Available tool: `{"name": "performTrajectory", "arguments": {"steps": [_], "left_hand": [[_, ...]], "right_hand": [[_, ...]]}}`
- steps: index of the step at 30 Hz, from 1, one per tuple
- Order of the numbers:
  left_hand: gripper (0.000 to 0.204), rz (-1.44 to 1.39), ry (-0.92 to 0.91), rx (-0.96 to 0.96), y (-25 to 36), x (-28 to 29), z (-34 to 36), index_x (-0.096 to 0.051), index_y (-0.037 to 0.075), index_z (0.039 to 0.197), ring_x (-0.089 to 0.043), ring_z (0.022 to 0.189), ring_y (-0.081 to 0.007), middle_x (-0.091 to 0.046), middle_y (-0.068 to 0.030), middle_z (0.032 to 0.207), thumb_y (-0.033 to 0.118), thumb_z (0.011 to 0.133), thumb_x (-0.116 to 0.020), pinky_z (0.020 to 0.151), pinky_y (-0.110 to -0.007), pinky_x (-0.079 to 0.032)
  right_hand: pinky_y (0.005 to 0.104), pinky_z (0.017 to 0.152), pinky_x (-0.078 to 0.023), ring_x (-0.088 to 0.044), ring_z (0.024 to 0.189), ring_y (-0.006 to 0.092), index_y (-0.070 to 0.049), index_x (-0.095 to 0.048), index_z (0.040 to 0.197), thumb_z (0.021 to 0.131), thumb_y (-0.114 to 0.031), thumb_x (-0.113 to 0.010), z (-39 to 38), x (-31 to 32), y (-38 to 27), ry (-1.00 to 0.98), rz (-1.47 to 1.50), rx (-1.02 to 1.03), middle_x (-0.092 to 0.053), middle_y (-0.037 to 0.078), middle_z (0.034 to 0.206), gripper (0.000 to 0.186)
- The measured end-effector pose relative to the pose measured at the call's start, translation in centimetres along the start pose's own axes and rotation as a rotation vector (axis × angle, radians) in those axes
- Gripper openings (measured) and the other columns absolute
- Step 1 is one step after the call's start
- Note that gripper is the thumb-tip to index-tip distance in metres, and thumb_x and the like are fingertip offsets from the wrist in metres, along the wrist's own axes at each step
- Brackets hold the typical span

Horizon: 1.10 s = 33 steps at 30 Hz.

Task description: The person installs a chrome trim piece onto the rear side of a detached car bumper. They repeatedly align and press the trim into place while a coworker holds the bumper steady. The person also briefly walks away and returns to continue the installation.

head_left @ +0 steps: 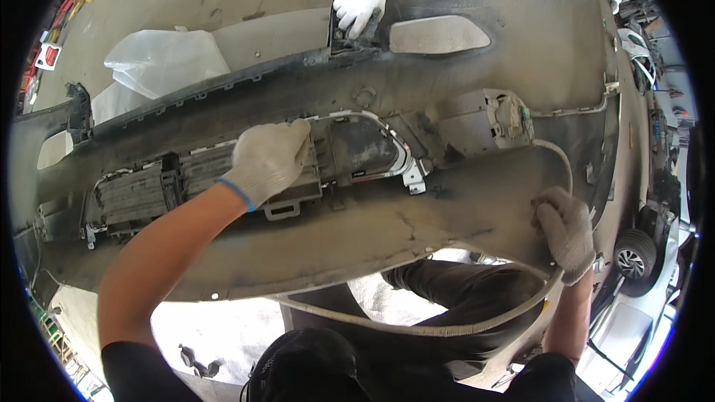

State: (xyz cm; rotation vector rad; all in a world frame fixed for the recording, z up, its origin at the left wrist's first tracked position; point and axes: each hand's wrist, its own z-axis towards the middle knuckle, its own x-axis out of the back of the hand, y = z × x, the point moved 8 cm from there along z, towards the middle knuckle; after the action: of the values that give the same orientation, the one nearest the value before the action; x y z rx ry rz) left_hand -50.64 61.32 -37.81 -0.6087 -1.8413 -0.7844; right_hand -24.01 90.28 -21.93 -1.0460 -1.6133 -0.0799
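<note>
A large dark car bumper cover point(357, 223) lies in front of me with its inner side up. My left hand point(269, 160), in a knitted glove with a blue cuff, is over the slatted grille shutter point(134, 195). Its fingers are curled together at the shutter's right part, and what they hold is hidden. At the right my gloved right hand point(566, 234) is closed around a corrugated wiring harness point(447, 330). The harness runs up to a lamp-like unit point(508, 117) and loops down below the bumper's near edge. A pale curved trim strip point(400, 145) frames the shutter's right end.
Another person's white-gloved hand point(361, 1) touches a bracket point(354, 46) on the bumper's far edge. Clear plastic sheeting point(165, 59) lies behind the bumper at the left. To the right are a wheel point(634, 253) and white car parts point(625, 327).
</note>
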Motion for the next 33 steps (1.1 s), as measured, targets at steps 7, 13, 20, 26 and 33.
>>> {"name": "performTrajectory", "arguments": {"steps": [7, 13, 20, 26, 33], "left_hand": [[0.016, 0.027, 0.316, -0.198, -2.8, -8.1, 2.9, -0.060, 0.009, 0.098, -0.069, 0.075, -0.0294, -0.068, -0.0092, 0.080, 0.020, 0.087, -0.061, 0.063, -0.045, -0.054], [0.016, 0.004, 0.282, -0.214, -3.1, -9.1, 3.4, -0.060, 0.009, 0.095, -0.067, 0.070, -0.0263, -0.064, -0.0077, 0.076, 0.019, 0.083, -0.062, 0.057, -0.041, -0.053], [0.013, -0.035, 0.352, -0.209, -3.0, -7.6, 3.9, -0.061, 0.008, 0.089, -0.065, 0.070, -0.0225, -0.062, -0.0048, 0.076, 0.018, 0.080, -0.061, 0.051, -0.037, -0.052], [0.021, -0.065, 0.355, -0.224, -3.5, -8.2, 3.9, -0.064, 0.005, 0.095, -0.064, 0.070, -0.0233, -0.061, -0.0052, 0.076, 0.018, 0.079, -0.062, 0.052, -0.036, -0.052], [0.025, -0.092, 0.365, -0.239, -3.7, -8.8, 3.9, -0.065, 0.005, 0.097, -0.063, 0.069, -0.0225, -0.060, -0.0046, 0.074, 0.020, 0.078, -0.063, 0.052, -0.036, -0.052]], "right_hand": [[0.0457, 0.068, -0.052, -0.066, 0.074, 0.0389, -0.003, -0.067, 0.092, 0.090, -0.017, -0.060, 2.0, -2.1, -3.1, -0.341, -0.404, 0.282, -0.065, 0.018, 0.079, 0.016], [0.0509, 0.067, -0.049, -0.063, 0.075, 0.0401, -0.004, -0.056, 0.102, 0.100, -0.023, -0.054, 15.5, -15.1, -9.9, -0.598, -0.529, 0.639, -0.062, 0.017, 0.078, 0.019], [0.0485, 0.089, -0.053, -0.069, 0.101, 0.0389, -0.001, -0.067, 0.111, 0.095, -0.019, -0.050, 29.4, -35.0, -10.5, -0.908, -0.662, 0.634, -0.072, 0.022, 0.108, 0.030], [0.0459, 0.086, -0.054, -0.070, 0.102, 0.0344, -0.004, -0.072, 0.117, 0.092, -0.018, -0.050, 30.8, -42.2, -8.4, -1.226, -0.698, 0.515, -0.073, 0.017, 0.113, 0.036], [0.0453, 0.085, -0.054, -0.070, 0.103, 0.0328, -0.005, -0.071, 0.120, 0.092, -0.024, -0.053, 31.5, -45.7, -7.5, -1.309, -0.826, 0.535, -0.073, 0.017, 0.116, 0.039]]}}
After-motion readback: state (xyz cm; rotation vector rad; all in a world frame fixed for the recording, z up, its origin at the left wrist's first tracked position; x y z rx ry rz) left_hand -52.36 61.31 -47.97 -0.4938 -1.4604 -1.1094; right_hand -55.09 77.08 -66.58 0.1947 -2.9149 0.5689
